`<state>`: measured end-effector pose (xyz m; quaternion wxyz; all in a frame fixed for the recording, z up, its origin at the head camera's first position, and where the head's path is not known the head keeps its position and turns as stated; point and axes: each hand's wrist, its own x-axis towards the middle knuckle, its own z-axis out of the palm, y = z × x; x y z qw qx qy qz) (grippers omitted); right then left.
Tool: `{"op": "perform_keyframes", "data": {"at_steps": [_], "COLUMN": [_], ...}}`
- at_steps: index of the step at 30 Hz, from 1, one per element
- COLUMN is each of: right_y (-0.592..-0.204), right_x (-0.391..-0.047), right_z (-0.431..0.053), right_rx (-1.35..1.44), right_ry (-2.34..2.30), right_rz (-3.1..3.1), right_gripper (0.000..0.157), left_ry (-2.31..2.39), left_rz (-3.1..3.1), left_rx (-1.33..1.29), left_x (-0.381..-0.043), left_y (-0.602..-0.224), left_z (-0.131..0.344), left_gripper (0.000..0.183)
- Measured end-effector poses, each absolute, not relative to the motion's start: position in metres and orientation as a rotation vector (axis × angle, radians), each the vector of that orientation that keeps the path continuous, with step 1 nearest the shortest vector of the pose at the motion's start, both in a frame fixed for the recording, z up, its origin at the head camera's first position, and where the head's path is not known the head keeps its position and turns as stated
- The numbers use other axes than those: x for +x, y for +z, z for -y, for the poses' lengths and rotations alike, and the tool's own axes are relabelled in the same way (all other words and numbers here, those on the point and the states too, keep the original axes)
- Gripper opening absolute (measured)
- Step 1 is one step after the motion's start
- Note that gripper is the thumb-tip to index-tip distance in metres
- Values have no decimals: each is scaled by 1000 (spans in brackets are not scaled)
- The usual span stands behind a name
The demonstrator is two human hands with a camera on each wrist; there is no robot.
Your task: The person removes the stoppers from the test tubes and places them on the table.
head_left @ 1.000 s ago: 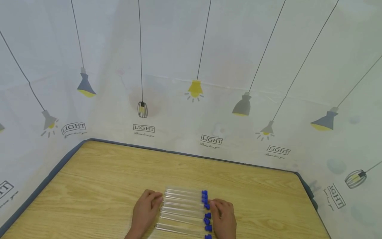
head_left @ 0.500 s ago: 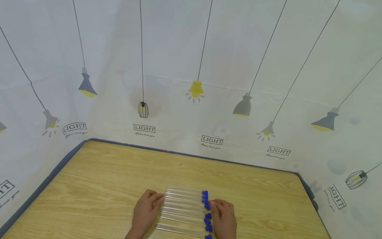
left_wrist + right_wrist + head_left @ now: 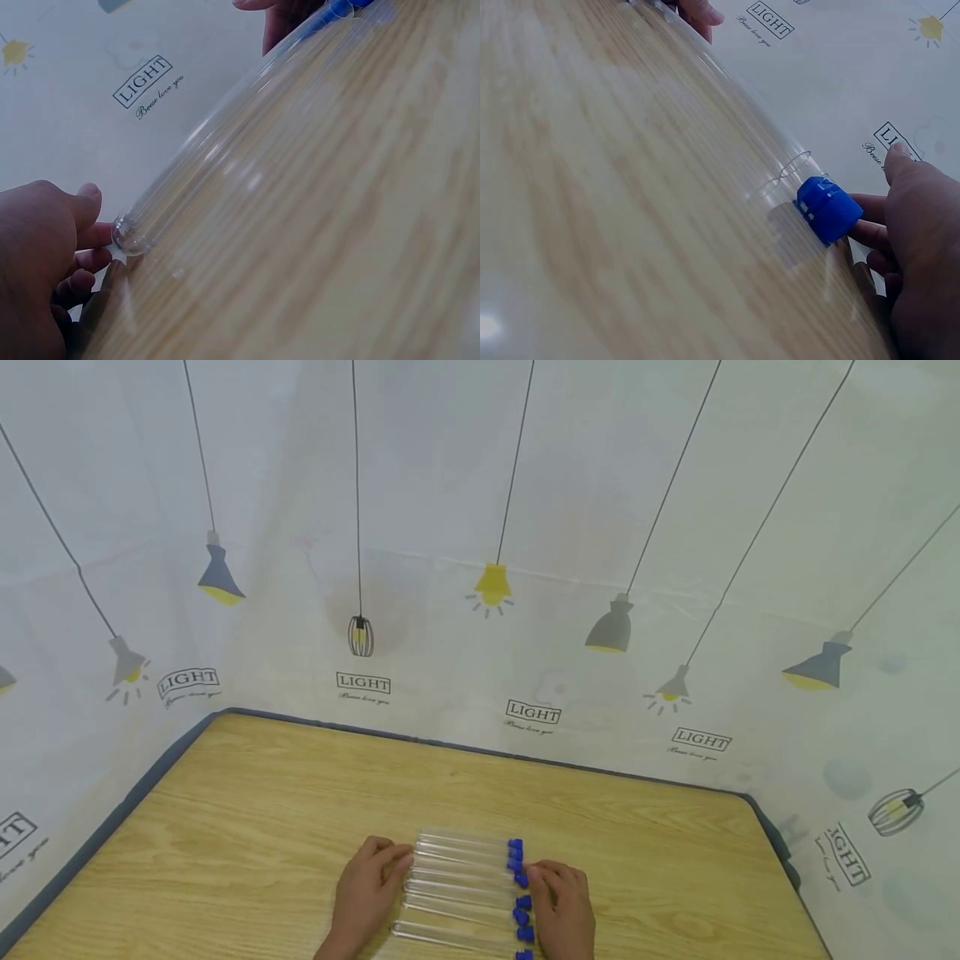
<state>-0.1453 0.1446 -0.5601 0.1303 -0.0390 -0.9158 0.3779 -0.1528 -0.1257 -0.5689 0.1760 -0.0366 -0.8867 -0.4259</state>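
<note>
Several clear test tubes (image 3: 450, 906) with blue caps (image 3: 522, 902) lie side by side on the wooden table, caps to the right. At their rounded ends is my left hand (image 3: 365, 889). In the left wrist view its fingers (image 3: 91, 238) meet the rounded end of a test tube (image 3: 206, 154), with the thumb apart from it. On the other side my right hand (image 3: 564, 906) sits beside the caps. The right wrist view has its fingers (image 3: 870, 217) against a blue cap (image 3: 829, 210), thumb raised clear. Neither hand curls round a tube.
The wood-grain table (image 3: 300, 802) has a dark blue edge (image 3: 322, 724) along its back and sides. Behind it rises a pale sheet (image 3: 420, 527) printed with hanging lamps and the word LIGHT. A gap separates the nearer tubes from the rest of the row.
The head view has shifted very slightly. Both hands and the row of test tubes keep their places.
</note>
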Motion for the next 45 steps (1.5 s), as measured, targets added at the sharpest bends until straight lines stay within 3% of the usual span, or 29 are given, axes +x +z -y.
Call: {"op": "perform_keyframes", "data": {"at_steps": [13, 21, 27, 38, 45], "right_y": [-562, -563, -572, -533, -556], "right_x": [-145, -142, -142, -129, -135], "right_z": [-146, -148, -150, -137, -143], "right_rx": [-106, -107, -28, 43, -30], "right_ry": [1089, 1169, 1330, 1517, 1743], "right_rz": [2663, 2600, 2364, 2123, 2016], "right_gripper": [34, 31, 17, 14, 12], "left_ry": [-1087, -1223, -1348, -1685, -1828], "left_rz": [2524, 2474, 2383, 2104, 2018], "left_rx": [-150, -196, -277, -487, -568], "left_x": [-153, -154, -153, -148, -147], "left_y": [-573, -576, -575, -569, -568], "left_z": [124, 125, 127, 127, 127], "left_gripper": [19, 23, 24, 29, 28]}}
